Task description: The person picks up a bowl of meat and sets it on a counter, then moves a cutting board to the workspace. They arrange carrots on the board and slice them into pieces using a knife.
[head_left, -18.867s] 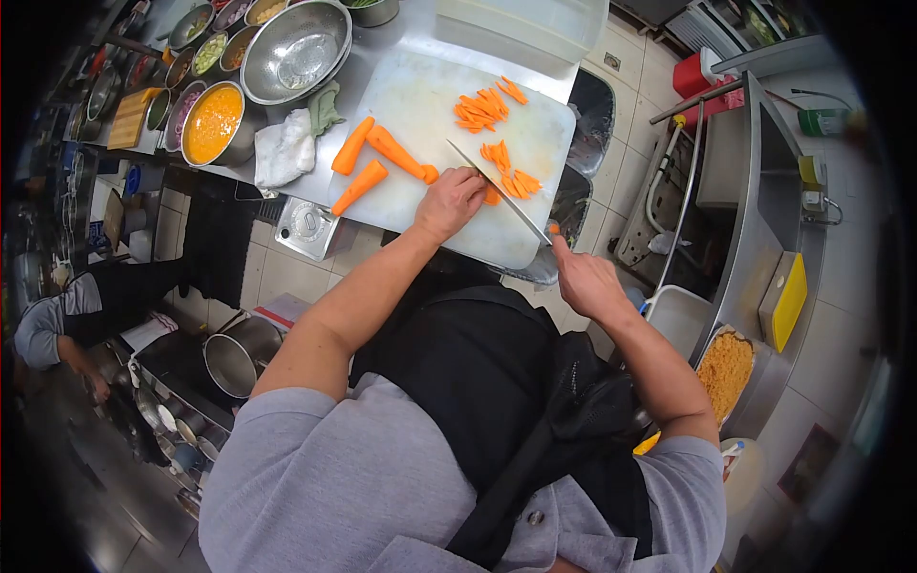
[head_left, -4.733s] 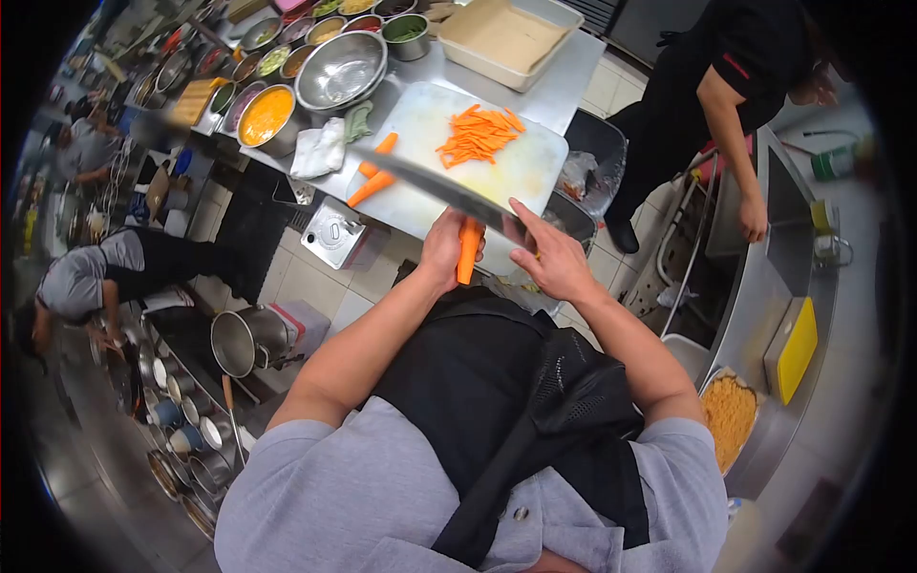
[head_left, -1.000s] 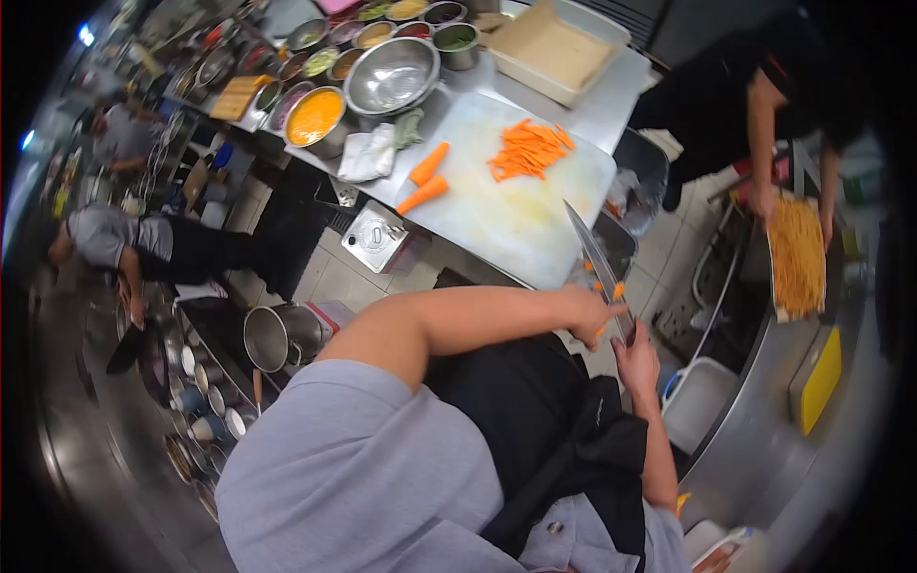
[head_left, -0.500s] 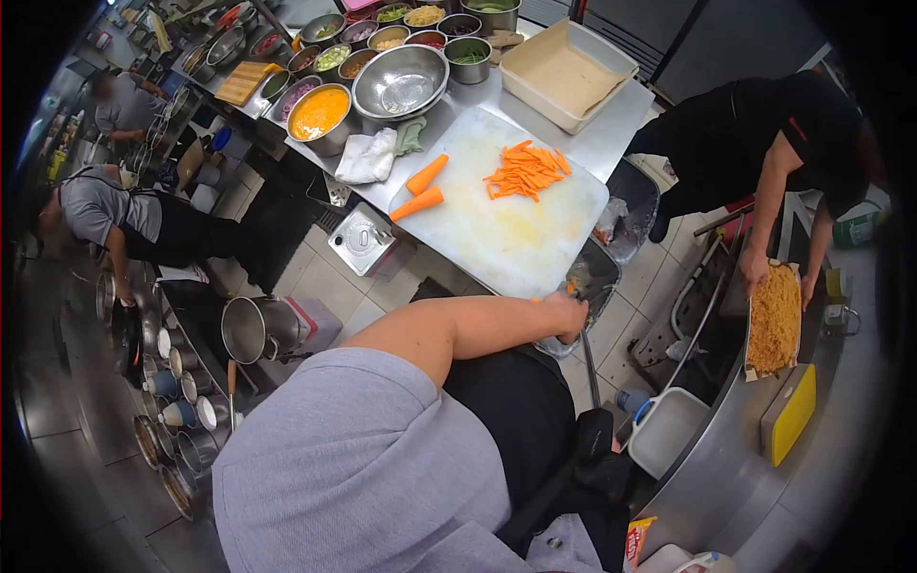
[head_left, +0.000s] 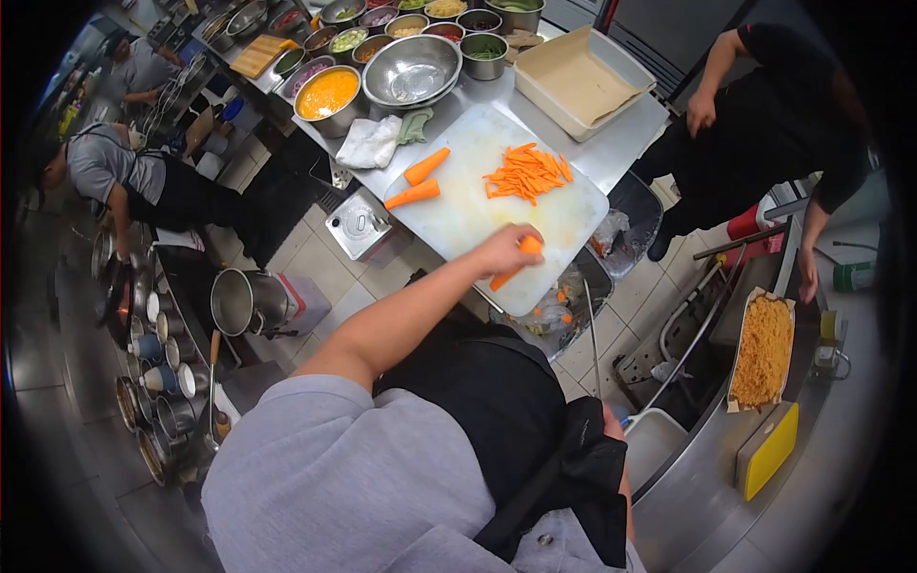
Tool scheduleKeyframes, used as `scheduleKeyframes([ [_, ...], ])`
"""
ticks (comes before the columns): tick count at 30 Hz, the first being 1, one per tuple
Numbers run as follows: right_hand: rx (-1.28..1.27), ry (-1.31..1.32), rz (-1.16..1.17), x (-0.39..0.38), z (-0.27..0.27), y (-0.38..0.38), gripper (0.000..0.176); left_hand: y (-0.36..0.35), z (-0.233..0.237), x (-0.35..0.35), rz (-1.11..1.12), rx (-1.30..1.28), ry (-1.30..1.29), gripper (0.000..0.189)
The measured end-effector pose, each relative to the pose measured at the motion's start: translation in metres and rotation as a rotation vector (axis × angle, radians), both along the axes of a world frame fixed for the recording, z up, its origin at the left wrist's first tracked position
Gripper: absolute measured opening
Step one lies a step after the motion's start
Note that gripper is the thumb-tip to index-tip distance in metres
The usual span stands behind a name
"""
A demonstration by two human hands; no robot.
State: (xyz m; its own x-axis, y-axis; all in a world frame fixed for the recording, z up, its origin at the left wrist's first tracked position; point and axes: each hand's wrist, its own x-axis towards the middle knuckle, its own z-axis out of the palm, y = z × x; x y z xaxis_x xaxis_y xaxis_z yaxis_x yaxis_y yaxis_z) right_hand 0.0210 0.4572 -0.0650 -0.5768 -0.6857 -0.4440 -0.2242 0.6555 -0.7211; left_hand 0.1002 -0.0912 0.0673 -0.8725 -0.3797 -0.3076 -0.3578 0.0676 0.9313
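My left hand is closed around a peeled carrot at the near edge of the white cutting board. The carrot's thick end shows past my fingertips. A pile of carrot sticks lies on the board beyond my hand, and two carrot pieces rest near its left edge. Low by the apron, my right hand is only partly visible. A long thin knife, seen edge-on, extends up from it; my right fingers are mostly hidden.
Below the board, a bin holds scraps. Metal bowls, an orange-filled pot and a lined tub stand behind. At right, a co-worker is beside a tray of crumbly food. Other people work at left.
My left hand has moved from beyond the board's near edge onto the board, with the carrot now in view. My right hand and knife have risen slightly. The co-worker has set down the crumb tray.
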Motion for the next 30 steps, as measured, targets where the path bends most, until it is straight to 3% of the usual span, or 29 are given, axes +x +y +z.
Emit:
scheduleKeyframes([
  [3,0.133,0.013,0.195,-0.028,0.115,-0.114,0.051,-0.03,-0.008,0.025,0.265,0.149,0.106,0.037],
  [5,0.197,0.005,0.271,-0.041,0.15,-0.175,0.046,-0.053,-0.016,0.04,0.374,0.204,0.209,0.036],
  [8,0.15,0.137,0.385,-0.055,0.153,-0.238,0.043,-0.082,-0.029,0.063,0.238,-0.195,-0.044,0.039],
  [9,0.143,0.194,0.405,-0.055,0.155,-0.258,0.043,-0.086,-0.029,0.068,0.233,-0.188,-0.044,0.039],
  [11,0.145,0.345,0.457,-0.048,0.175,-0.295,0.045,-0.09,-0.025,0.077,0.022,-0.522,-0.037,0.037],
  [12,0.174,0.39,0.489,-0.045,0.18,-0.309,0.041,-0.094,-0.027,0.079,0.009,-0.501,-0.032,0.037],
  [14,0.246,0.424,0.505,-0.041,0.184,-0.324,0.038,-0.092,-0.036,0.075,-0.071,-0.834,0.156,0.035],
  [19,0.363,0.442,0.647,-0.035,0.175,-0.336,0.018,-0.065,-0.017,0.071,0.006,-0.921,0.067,0.026],
  [25,0.332,0.402,0.64,-0.022,0.172,-0.35,0.02,-0.054,-0.019,0.068,-0.046,-0.934,0.132,0.025],
  [30,0.325,0.398,0.664,-0.015,0.186,-0.364,0.023,-0.044,-0.019,0.061,0.053,-0.962,0.133,0.021],
])
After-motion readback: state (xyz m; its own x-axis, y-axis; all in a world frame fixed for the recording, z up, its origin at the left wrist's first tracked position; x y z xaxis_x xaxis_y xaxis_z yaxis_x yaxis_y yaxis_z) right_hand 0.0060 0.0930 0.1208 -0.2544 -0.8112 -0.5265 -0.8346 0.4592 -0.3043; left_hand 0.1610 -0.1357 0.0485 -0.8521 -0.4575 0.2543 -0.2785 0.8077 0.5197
